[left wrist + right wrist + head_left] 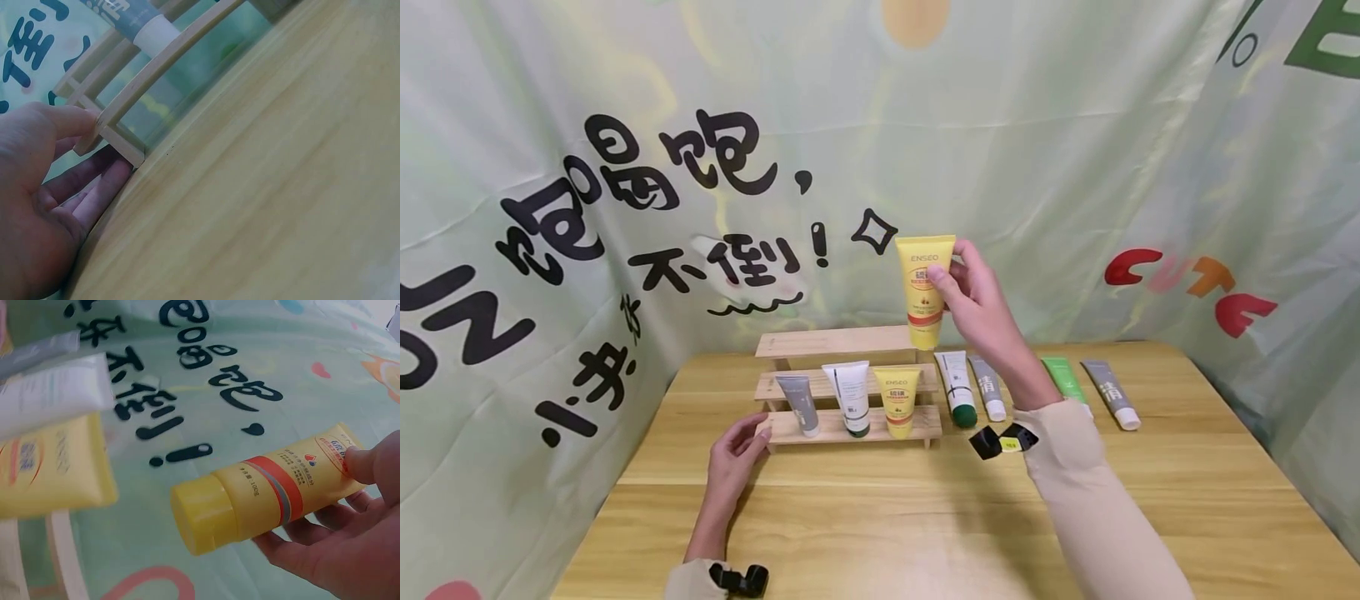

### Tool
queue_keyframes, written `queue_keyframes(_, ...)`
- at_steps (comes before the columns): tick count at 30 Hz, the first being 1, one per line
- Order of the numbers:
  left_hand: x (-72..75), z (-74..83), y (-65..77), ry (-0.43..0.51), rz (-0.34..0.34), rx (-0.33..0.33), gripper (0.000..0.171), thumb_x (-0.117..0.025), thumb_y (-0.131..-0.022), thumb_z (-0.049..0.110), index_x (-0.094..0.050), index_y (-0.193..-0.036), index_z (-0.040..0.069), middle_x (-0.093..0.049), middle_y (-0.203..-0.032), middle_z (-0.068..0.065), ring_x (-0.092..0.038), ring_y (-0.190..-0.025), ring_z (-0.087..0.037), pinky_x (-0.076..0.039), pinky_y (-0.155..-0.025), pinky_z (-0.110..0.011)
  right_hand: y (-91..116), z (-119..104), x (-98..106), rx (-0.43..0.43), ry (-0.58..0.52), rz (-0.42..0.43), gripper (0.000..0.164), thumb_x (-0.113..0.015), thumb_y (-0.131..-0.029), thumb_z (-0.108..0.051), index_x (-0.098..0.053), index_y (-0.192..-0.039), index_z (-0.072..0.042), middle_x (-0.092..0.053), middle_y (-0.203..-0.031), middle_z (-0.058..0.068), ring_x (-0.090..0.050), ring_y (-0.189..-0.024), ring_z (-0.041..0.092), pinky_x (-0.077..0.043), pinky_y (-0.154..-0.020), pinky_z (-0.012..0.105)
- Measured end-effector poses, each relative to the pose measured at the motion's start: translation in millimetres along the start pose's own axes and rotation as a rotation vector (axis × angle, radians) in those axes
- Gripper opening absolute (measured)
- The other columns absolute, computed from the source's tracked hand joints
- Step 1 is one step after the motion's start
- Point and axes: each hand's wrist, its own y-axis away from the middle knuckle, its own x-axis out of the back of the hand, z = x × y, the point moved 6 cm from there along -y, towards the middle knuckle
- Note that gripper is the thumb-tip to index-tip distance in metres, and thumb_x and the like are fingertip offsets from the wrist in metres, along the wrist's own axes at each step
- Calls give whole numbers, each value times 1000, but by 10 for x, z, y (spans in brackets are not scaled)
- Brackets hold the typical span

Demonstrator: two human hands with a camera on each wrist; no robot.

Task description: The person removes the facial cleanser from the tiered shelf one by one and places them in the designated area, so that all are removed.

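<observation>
Above the table [865, 525], by the rack [842, 342], a yellow tube [925, 292] is held aloft, apparently mid-placement.
The rack stands just right of the left hand [736, 457], which grips the end of its front step [777, 427]. The right hand [970, 300] pinches the yellow tube, cap [203, 515] down. Between the hands, three tubes [850, 396] stand on the front step. Placing it seems to call for lowering the cap flat onto a step, rack steadied.
</observation>
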Motion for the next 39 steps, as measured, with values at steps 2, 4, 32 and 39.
queue_keyframes(2, -1, -5, 0, 1, 2, 2, 40, -76, -96, 23, -67, -131, 4, -61, -135, -16, -61, -107, -8, -53, -85, -14, 55, 35, 27, -5, 31, -19, 29, -45, -111, -16, -39, -135, -1, -66, -116, 24, -66, -103, 33, -57, -84, 35)
queue_keyframes(4, -3, -5, 0, -5, 5, 1, 40, -75, -96, 22, -68, -131, 5, -61, -135, -16, -61, -107, -8, -53, -85, -15, 113, 75, 61, -10, 64, -25, 30, -43, -111, -17, -37, -136, -1, -65, -115, 25, -66, -102, 32, -56, -84, 35)
queue_keyframes(32, 9, 47, -18, 1, 33, -97, 36, -75, -96, 16, -68, -127, -1, -63, -130, -21, -59, -109, -9, -50, -89, -11, 1030, 569, 372, -386, 267, -148, 57, -43, -108, -13, -21, -161, -9, -53, -121, 26, -61, -81, 30, -56, -60, 37)
queue_keyframes(39, 7, 29, -19, 11, 19, -99, 34, -75, -96, 15, -69, -126, 0, -64, -126, -20, -63, -103, -10, -54, -85, -16, 1312, 706, 432, -448, 202, -34, 53, -50, -109, -17, -32, -156, 1, -58, -126, 26, -63, -84, 20, -56, -61, 32)
